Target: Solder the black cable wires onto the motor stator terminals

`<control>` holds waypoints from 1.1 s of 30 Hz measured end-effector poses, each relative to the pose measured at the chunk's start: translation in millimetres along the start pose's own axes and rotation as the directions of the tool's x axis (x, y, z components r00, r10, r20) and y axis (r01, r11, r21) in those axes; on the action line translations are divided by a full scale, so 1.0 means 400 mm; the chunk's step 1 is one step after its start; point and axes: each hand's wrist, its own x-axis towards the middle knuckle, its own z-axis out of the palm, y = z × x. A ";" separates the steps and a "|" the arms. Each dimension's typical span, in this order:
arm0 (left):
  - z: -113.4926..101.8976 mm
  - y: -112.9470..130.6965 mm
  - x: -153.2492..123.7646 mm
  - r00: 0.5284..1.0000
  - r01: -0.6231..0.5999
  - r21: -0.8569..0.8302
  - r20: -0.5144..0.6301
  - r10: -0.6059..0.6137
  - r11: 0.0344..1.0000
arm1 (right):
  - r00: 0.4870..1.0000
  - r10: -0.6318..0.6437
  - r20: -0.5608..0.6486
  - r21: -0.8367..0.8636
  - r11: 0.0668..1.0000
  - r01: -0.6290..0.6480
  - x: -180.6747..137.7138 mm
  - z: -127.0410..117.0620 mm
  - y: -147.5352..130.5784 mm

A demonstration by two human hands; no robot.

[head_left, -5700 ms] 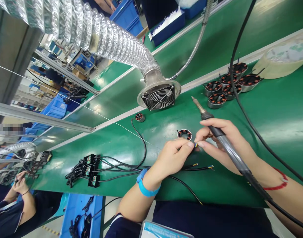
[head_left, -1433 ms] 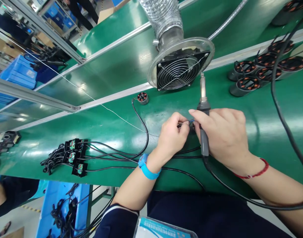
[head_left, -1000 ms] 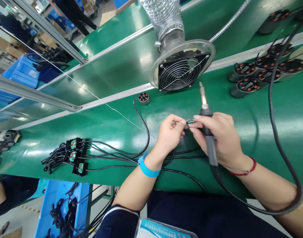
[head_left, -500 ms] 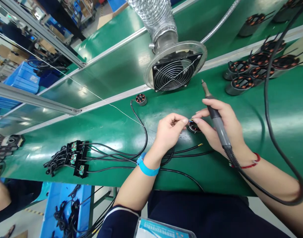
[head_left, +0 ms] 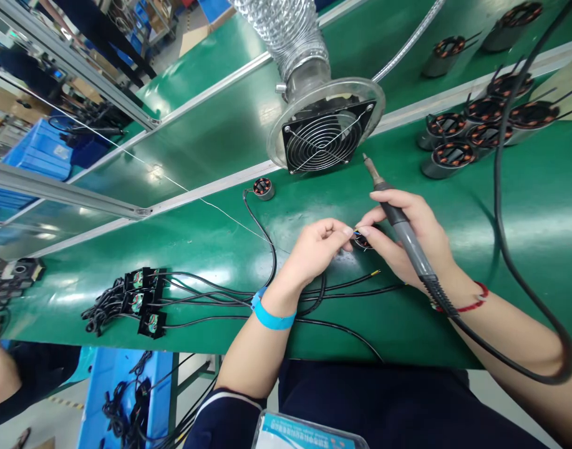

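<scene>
My left hand (head_left: 317, 248) pinches thin coloured wires (head_left: 356, 232) between thumb and forefinger. My right hand (head_left: 423, 231) grips a soldering iron (head_left: 410, 242), its metal tip pointing up and away toward the fan. The thumb and a fingertip of that hand also meet at the wires, close to my left fingertips. Just beneath them a small stator with copper windings (head_left: 366, 242) stands on the green bench, partly hidden by my fingers. Black cables (head_left: 335, 289) run under my left wrist, one with a bare yellow end (head_left: 375, 273).
A fume fan (head_left: 330, 137) hangs ahead on a foil duct (head_left: 286, 31). Several larger stators (head_left: 449, 159) stand at the right. Another small stator (head_left: 264, 188) with a cable sits behind. Black boxes with circuit boards (head_left: 136, 304) lie left. A thin solder strand (head_left: 224, 211) slants down.
My right hand and the soldering iron have shifted slightly left, bringing the fingertips of both hands closer together at the wires. The whole view has shifted a little.
</scene>
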 end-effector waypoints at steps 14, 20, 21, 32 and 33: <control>-0.014 -0.015 -0.003 0.994 -0.015 0.073 -0.102 0.022 0.997 | 0.989 0.054 0.138 -0.044 0.998 -0.049 -0.002 -0.001 0.008; -0.012 -0.013 -0.003 0.991 -0.032 0.063 -0.129 0.040 0.998 | 0.986 -0.067 0.155 -0.164 0.982 0.092 0.012 -0.004 -0.010; -0.011 -0.013 -0.003 0.991 -0.037 0.070 -0.129 0.045 0.997 | 0.988 -0.065 0.142 -0.173 0.981 0.089 0.010 -0.015 -0.016; 0.001 -0.035 -0.016 0.980 -0.118 0.258 -0.124 0.154 0.959 | 0.974 -0.179 -0.136 -0.170 0.973 0.155 -0.101 -0.092 -0.064; 0.004 -0.035 -0.018 0.977 -0.124 0.275 -0.133 0.165 0.953 | 0.972 -0.185 -0.144 -0.176 0.971 0.159 -0.114 -0.091 -0.056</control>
